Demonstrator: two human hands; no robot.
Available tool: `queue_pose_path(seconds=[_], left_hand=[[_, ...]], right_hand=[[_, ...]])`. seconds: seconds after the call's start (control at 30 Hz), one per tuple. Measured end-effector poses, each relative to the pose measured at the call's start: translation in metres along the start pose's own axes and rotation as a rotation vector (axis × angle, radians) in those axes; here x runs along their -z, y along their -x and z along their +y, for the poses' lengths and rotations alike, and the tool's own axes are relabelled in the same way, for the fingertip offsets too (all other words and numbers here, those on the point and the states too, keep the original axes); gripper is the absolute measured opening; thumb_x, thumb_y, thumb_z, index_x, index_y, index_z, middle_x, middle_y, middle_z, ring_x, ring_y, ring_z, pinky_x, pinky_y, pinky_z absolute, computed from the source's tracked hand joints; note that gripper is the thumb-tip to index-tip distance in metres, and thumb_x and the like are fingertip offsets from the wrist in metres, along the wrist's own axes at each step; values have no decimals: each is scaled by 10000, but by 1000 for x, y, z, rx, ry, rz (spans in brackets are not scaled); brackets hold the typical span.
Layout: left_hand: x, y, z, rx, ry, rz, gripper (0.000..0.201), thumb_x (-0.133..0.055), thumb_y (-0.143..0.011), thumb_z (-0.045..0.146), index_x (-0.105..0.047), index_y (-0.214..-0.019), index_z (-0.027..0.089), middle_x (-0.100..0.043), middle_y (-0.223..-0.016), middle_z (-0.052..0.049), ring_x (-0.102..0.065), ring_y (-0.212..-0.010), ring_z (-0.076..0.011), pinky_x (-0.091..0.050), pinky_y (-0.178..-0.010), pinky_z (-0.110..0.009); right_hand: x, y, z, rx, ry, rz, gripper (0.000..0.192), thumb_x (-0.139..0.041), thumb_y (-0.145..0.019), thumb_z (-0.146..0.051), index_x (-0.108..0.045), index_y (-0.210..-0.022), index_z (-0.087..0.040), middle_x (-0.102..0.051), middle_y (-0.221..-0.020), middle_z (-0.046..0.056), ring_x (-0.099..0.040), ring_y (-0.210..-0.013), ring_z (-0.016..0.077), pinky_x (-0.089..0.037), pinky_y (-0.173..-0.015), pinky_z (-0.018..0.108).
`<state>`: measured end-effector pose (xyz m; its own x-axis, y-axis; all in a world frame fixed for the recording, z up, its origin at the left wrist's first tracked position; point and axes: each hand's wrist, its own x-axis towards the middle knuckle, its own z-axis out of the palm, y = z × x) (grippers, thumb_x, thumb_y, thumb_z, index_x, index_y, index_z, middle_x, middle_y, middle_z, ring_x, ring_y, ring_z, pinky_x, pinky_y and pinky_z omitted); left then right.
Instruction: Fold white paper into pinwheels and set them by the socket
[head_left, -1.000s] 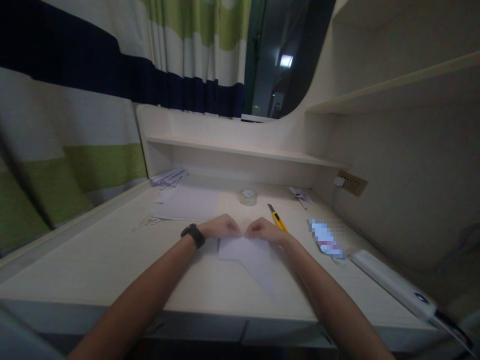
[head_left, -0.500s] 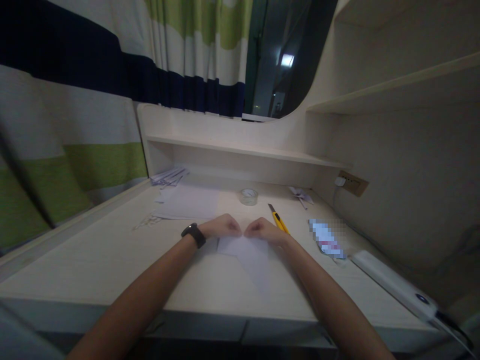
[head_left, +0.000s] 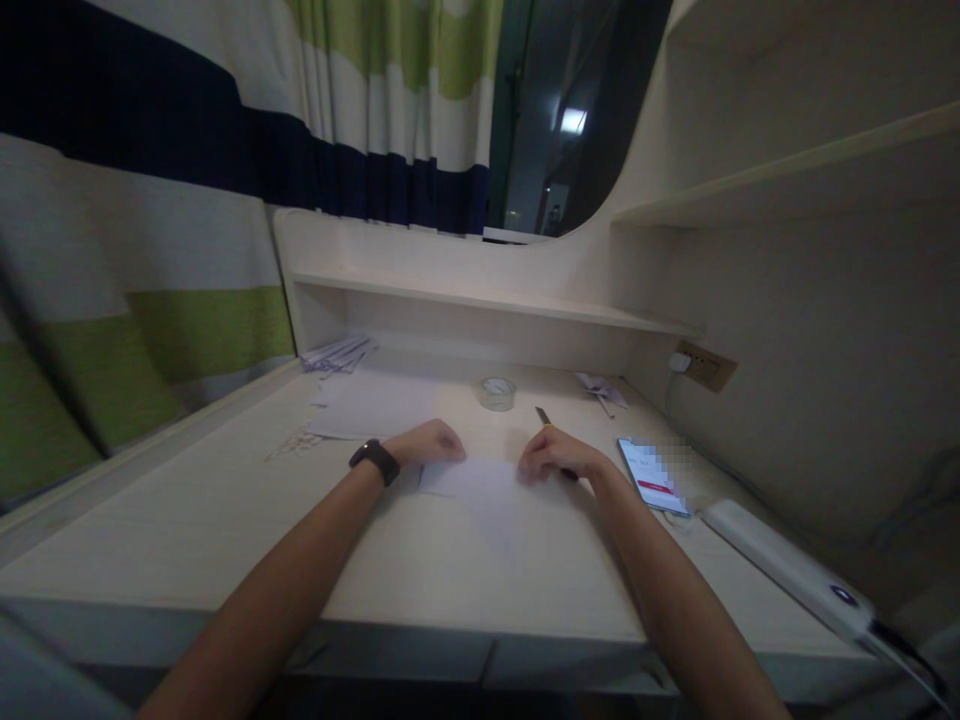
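Observation:
A folded sheet of white paper (head_left: 480, 492) lies on the desk in front of me, its lower part narrowing towards me. At its upper left edge, my left hand (head_left: 433, 442) has its fingers closed on the paper. My right hand (head_left: 553, 456), fingers curled together, pinches the upper right side. Under and behind the right hand is a yellow utility knife (head_left: 542, 415); only its blade end and a bit of the handle show. Beyond the hands stands a roll of clear tape (head_left: 497, 394).
Flat white sheets (head_left: 379, 400) and a stack of folded paper strips (head_left: 337, 355) lie at the back left, with string (head_left: 294, 440) beside them. A folded paper piece (head_left: 602, 390) is at the back right. A phone (head_left: 652, 475) and a white power strip (head_left: 787, 570) line the right side.
My hands have moved apart from the middle of the paper's top edge, the left to the left and the right to the right, where it now covers the knife's handle.

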<state>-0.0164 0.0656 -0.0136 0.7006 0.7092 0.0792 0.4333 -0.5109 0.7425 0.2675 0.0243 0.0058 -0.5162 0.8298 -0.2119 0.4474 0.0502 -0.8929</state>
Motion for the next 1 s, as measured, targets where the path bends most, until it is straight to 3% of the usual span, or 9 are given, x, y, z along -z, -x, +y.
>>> queue_pose_path(seconds=[0.13, 0.23, 0.33, 0.5, 0.63, 0.87, 1.0], left_hand=[[-1, -1, 0, 0, 17, 34, 288, -619, -705, 377, -703, -712, 102, -669, -660, -53, -529, -594, -143, -383, -592, -246], [-4, 0, 6, 22, 73, 54, 303, -622, -704, 392, -706, -715, 101, -658, -649, -45, -511, -578, -135, -373, -574, -242], [-6, 1, 15, 37, 122, 56, 298, -637, -688, 394, -705, -694, 104, -645, -624, -36, -502, -571, -134, -364, -563, -242], [-6, 3, 22, 72, 170, 48, 296, -656, -667, 392, -705, -677, 100, -616, -571, -23, -493, -544, -126, -347, -520, -230], [-2, 4, 18, 130, 244, 34, 318, -666, -670, 396, -714, -734, 89, -636, -603, -47, -522, -531, -120, -388, -515, -228], [7, 7, 7, 132, 286, -68, 283, -641, -704, 362, -730, -756, 98, -675, -643, -77, -554, -535, -117, -412, -536, -230], [14, 7, 0, 202, 286, 24, 253, -685, -656, 345, -729, -738, 109, -684, -652, -82, -574, -558, -132, -418, -539, -236]], right_hand=[[-2, -5, 2, 65, -93, 164, 282, -686, -664, -353, -696, -786, -99, -689, -718, 79, -597, -575, 110, -472, -574, 230], [-12, -14, 5, 104, -150, 148, 350, -711, -656, -407, -677, -856, -122, -667, -727, 46, -578, -583, 106, -462, -555, 229], [-20, -24, 10, 117, -144, 168, 328, -756, -597, -404, -656, -729, -121, -615, -622, 7, -526, -527, 94, -395, -486, 210], [-21, -29, 7, 158, -171, 386, 300, -752, -573, -396, -629, -626, -128, -515, -478, -40, -392, -430, 65, -258, -433, 214], [-16, -24, 2, 137, -228, 499, 279, -753, -545, -373, -641, -638, -134, -549, -502, -23, -435, -451, 88, -278, -458, 228], [-4, -16, 5, 163, -237, 579, 267, -755, -521, -348, -659, -636, -126, -567, -522, -10, -443, -470, 95, -262, -462, 230], [2, -13, 5, 172, -278, 585, 234, -753, -508, -314, -654, -609, -126, -585, -542, 2, -458, -477, 102, -264, -461, 234]])
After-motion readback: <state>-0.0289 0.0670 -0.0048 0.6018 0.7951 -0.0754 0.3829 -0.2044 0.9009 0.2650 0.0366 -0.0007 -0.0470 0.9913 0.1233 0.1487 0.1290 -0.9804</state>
